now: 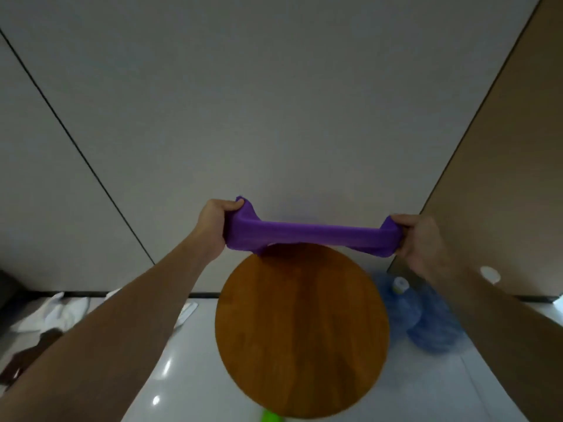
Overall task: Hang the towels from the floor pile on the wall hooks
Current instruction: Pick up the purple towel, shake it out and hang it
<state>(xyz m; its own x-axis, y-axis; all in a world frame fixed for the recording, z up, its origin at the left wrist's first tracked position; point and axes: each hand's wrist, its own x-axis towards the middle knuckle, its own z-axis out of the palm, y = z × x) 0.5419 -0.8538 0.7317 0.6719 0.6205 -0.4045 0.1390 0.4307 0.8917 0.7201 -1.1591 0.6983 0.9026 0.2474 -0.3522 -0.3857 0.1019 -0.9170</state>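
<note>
Head view looks down over 2 outstretched arms toward a pale wall. The left hand (213, 228) and the right hand (422, 239) each have their fingers curled tight round 1 end of a purple towel (310, 236), which is pulled taut between them in a bunched band, held in the air above the far edge of a round wooden tabletop (301, 330). On the floor (182, 376) to the left lie white towels (58, 312) and a brown one (33, 351); 2 blue water jugs (417, 318) stand to the right.

By my reading, the step in hand is straightening this towel before hanging. No hook shows in the frame, so the next move calls for lifting it toward wherever the hooks sit and draping it over 1 of them.
</note>
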